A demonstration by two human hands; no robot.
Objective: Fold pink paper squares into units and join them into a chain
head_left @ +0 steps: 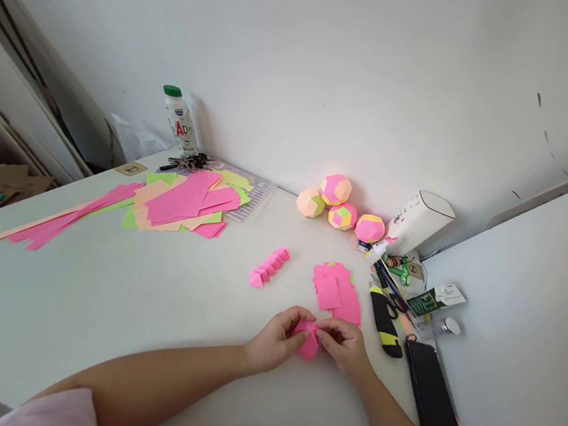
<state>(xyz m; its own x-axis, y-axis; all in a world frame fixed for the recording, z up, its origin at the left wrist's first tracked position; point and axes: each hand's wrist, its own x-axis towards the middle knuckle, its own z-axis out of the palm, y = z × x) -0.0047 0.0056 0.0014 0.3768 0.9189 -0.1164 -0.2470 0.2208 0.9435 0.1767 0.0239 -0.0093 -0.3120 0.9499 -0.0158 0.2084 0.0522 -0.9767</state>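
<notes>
Both hands meet low in the middle of the white table [102,329], pinching one small folded pink paper piece [308,342]. My left hand [276,338] grips its left side with curled fingers. My right hand [346,345] pinches its right side. Just beyond the hands lies a loose stack of pink paper squares [337,290]. To its left runs a row of finished folded pink units [269,266].
Several coloured paper balls [342,206] sit by the wall. Pink, green and orange sheets [184,203] and long strips [62,222] spread at the left, near keys [186,161] and a bottle [181,121]. A white box [416,220], pens, a cutter [386,323] and a black phone [434,395] lie right.
</notes>
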